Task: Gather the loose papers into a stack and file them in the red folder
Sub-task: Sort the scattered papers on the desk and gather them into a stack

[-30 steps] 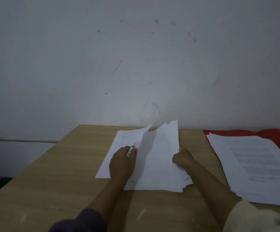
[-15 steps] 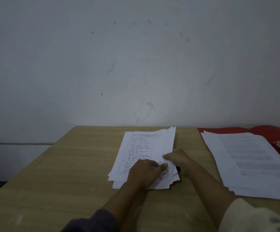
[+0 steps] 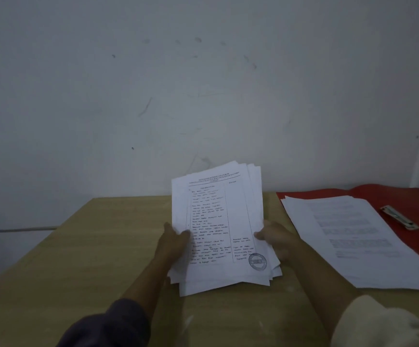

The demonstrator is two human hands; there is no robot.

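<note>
both hands (image 3: 173, 244) (image 3: 276, 240) clamped on papers (image 3: 218, 229) (fingers hidden behind, text unreadable)

Left hand (image 3: 172, 242), right hand (image 3: 274, 240): both raised, grip closed on paper stack (image 3: 221, 229).

Uneven paper stack (image 3: 218, 229) beside open red folder (image 3: 388, 196)

Dim, bluish, even light — no glare; soft shadow beneath the left hand (image 3: 176, 242), sleeves nearer than it blurred, edges bowed.
</note>
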